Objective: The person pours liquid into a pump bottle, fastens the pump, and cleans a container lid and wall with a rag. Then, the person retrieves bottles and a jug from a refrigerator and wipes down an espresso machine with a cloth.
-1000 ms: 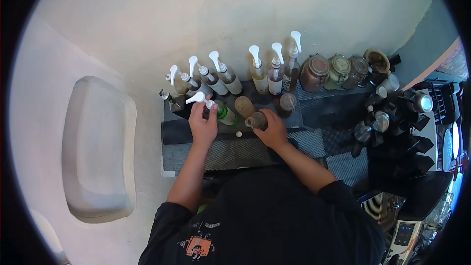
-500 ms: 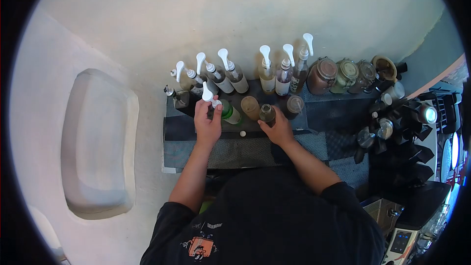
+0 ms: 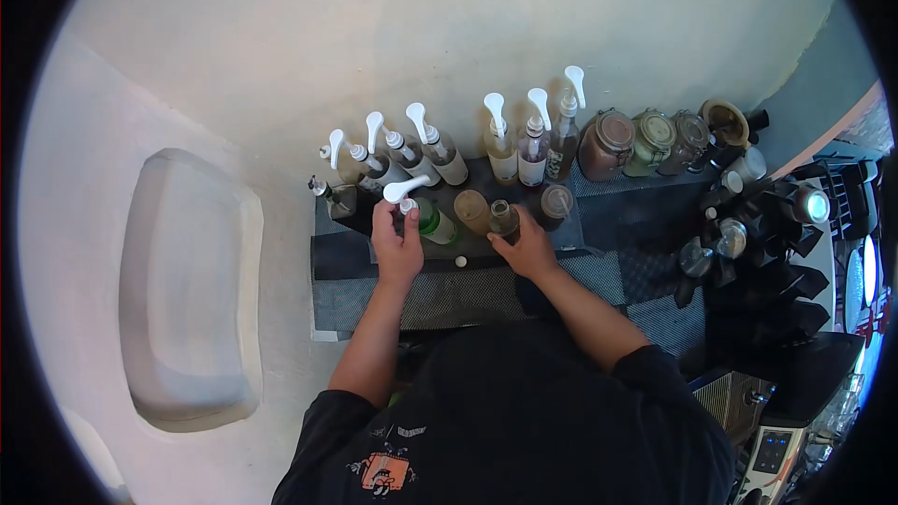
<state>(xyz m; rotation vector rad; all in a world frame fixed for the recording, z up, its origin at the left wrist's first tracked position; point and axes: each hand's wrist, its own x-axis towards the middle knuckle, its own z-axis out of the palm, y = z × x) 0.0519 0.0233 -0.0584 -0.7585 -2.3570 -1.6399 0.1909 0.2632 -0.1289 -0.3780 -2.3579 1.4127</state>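
My left hand (image 3: pixel 397 241) is closed on the neck of a white pump top (image 3: pixel 405 191), beside a green bottle (image 3: pixel 436 223) with a pale label. My right hand (image 3: pixel 528 245) is wrapped round a small dark glass bottle (image 3: pixel 504 219) whose open mouth faces up. Between the two bottles stands a jar with a tan top (image 3: pixel 471 209). A small round white cap (image 3: pixel 461 262) lies on the mat in front of them. To the right of the small bottle is a dark cup with a clear lid (image 3: pixel 557 200).
Behind my hands stand several pump bottles (image 3: pixel 532 158) along the wall. Clip-top jars (image 3: pixel 607 145) continue that row rightward. Dark mats (image 3: pixel 440 299) cover the counter. Glass containers (image 3: pixel 695 259) and a machine with a lit panel (image 3: pixel 772 449) are on the right.
The pump top has turned, its spout now pointing right instead of left. The small bottle has gone from leaning left to nearly upright in my right hand. The view has shifted slightly.
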